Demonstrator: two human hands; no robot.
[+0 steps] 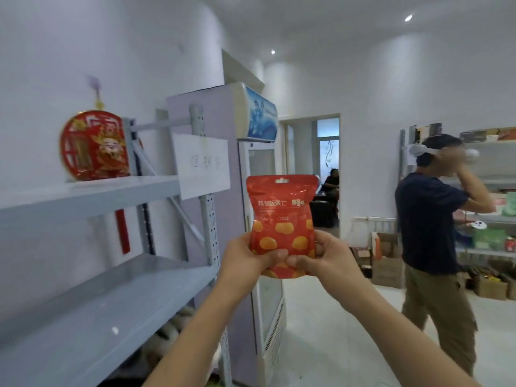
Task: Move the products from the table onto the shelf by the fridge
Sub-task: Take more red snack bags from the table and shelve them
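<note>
On the far left, against the white wall, a grey metal shelf carries a round red ornament on its upper board. A white sheet of paper hangs on the shelf's right post, and just beside that stands the fridge, with a glass door and a blue top panel. The left hand pinches the lower left part of a red snack pouch, thumb on the printed front. The pouch is held up in the air in front of the fridge door, apart from the shelf. It is upright, its long axis vertical, hang-hole end pointing up and front facing the camera. The right hand pinches its lower right part, the two thumbs nearly meeting. Farther right, cardboard boxes sit on the floor. A person in a dark shirt stands with hands raised to the head, before stocked shelves.
</note>
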